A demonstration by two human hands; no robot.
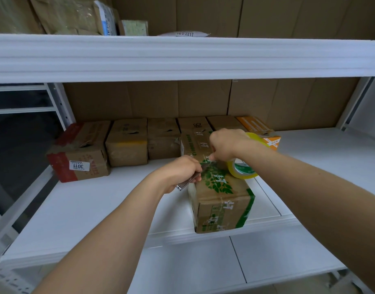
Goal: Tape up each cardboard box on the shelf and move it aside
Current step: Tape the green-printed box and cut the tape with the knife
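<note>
Head camera view, looking down at a white metal shelf (pixel 97 209) where two bare forearms reach in from below. A long cardboard box (pixel 220 194) printed with green leaves and lettering lies lengthwise on the shelf, its near end at the front edge. The left hand (pixel 182 172) rests against the box's left top edge, its grip curled round a slim metal-handled tool (pixel 189 181) whose tip points at the box top. The right hand (pixel 227 145) hovers over the middle of the box, fingers pinched on what looks like a strip of tape; a roll of yellowish clear tape (pixel 245 168) sits just beside that wrist on the box's right side. Behind, along the back of the shelf, stands a row of smaller brown boxes (pixel 127 143), the leftmost box (pixel 80 153) carrying red tape and a white label, and an orange-and-white box (pixel 260 128) at the right end. Brown cardboard sheets (pixel 161 98) line the rear.
</note>
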